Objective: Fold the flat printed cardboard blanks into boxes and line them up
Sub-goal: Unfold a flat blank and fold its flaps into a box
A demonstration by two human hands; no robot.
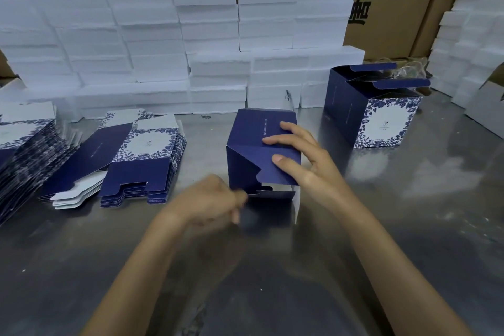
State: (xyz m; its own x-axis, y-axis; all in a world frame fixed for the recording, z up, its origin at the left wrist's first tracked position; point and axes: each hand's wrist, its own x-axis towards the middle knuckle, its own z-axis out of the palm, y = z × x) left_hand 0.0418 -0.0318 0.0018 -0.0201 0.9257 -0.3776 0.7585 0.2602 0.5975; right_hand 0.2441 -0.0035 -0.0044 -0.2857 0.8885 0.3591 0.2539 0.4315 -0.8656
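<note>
A navy box blank (pixel 251 150), partly folded, lies on its side at the middle of the metal table (pixel 381 226), its bottom flaps facing me. My right hand (pixel 302 161) presses straight fingers on the folded flaps. My left hand (pixel 210 203), blurred, pinches the lowest flap (pixel 272 195) at its left end. A finished box (pixel 373 109) with a blue floral front stands upright at the right, top flaps open. Flat printed blanks (pixel 139 161) lie stacked at the left.
A taller pile of blanks (pixel 24 153) sits at the far left edge. White foam blocks (pixel 212 49) are stacked in a wall along the back and on the right. Brown cartons (pixel 395 3) stand behind them.
</note>
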